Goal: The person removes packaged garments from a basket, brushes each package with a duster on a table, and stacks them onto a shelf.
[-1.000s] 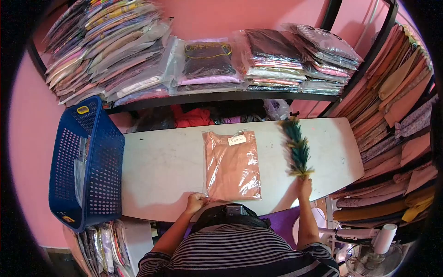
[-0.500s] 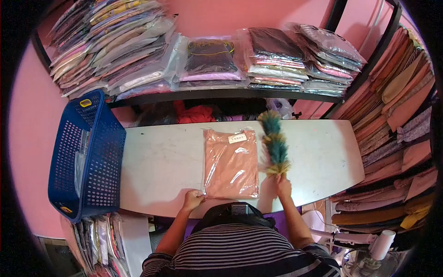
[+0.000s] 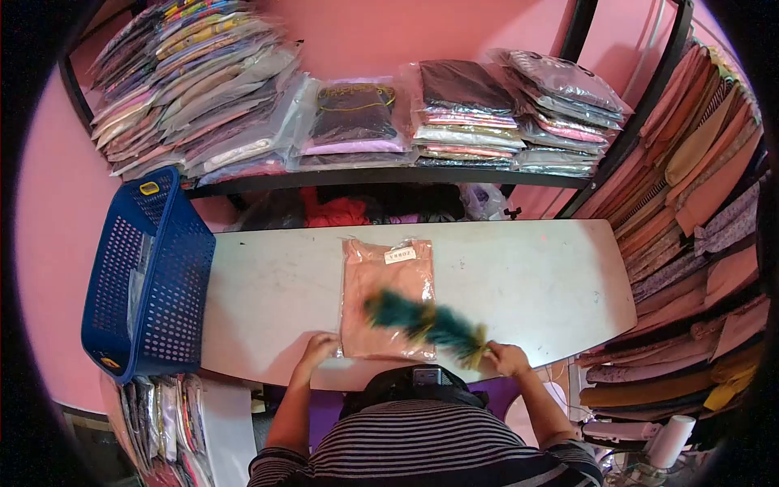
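Observation:
A folded salmon-pink garment in a clear plastic bag lies flat on the white table, with a white label near its top edge. At the bag's lower left corner is my left hand, its fingers closed on the plastic edge. My right hand grips the handle end of a green and yellow feather duster. The duster slants across the lower right part of the bag, blurred by motion, and covers some of the garment.
A blue perforated basket stands at the table's left end with plastic-bagged items inside. Stacks of bagged clothes fill the black shelf behind. Hanging garments crowd the right side. More bagged clothes are below left.
My right hand has swung the duster from upright beside the bag to leftward over it. The view has shifted slightly. My left hand stays at the bag's lower left corner.

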